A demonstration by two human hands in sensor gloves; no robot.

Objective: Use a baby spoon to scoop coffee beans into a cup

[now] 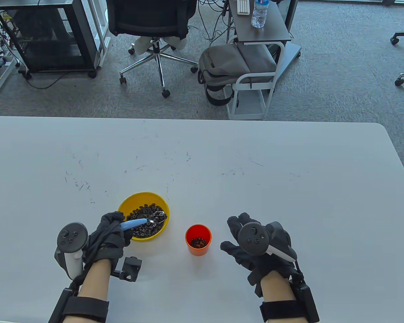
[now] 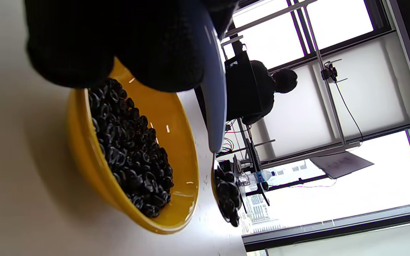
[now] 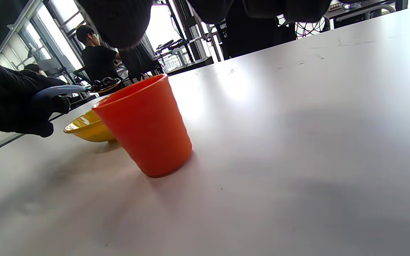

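Observation:
A yellow bowl (image 1: 129, 202) of coffee beans (image 1: 142, 228) sits on the white table. My left hand (image 1: 108, 234) grips the blue handle of a baby spoon (image 1: 134, 223); its metal bowl (image 1: 156, 217) carries beans and hovers over the yellow bowl. In the left wrist view the loaded spoon (image 2: 226, 195) hangs beside the yellow bowl (image 2: 94, 156). An orange cup (image 1: 198, 240) with some beans in it stands right of the bowl; it also shows in the right wrist view (image 3: 144, 128). My right hand (image 1: 252, 242) lies open on the table, right of the cup, apart from it.
The table's far edge (image 1: 202, 118) has an office chair (image 1: 151, 30), a grey backpack (image 1: 235, 64) and a small cart beyond it. The table surface carries only pen scuffs (image 1: 87, 185).

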